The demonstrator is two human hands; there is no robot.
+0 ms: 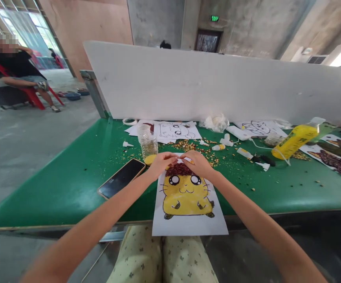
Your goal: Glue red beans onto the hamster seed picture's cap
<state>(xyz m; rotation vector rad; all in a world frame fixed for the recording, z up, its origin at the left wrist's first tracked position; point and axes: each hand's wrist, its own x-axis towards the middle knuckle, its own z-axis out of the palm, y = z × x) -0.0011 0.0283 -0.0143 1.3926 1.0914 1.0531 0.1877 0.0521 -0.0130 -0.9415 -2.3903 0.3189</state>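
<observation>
Meeting over one paper sheet (pixel 188 227) overhanging the near edge of the desk (pixel 79 173), left hand (pixel 162 163) and right hand (pixel 199 164) curl beside coarse dark-red grains (pixel 180 170); whether they grip anything, I can't tell.

1 phone (pixel 122 179), 1 ylw btl (pixel 294 142)

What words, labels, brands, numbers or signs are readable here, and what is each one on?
None can be read for certain.
Green lit sign high up at the back: characters too small and blurred.
Yellow bottle on the right: dark print, too blurred.
Small white bottle with a yellow band: any print is too small.
</observation>
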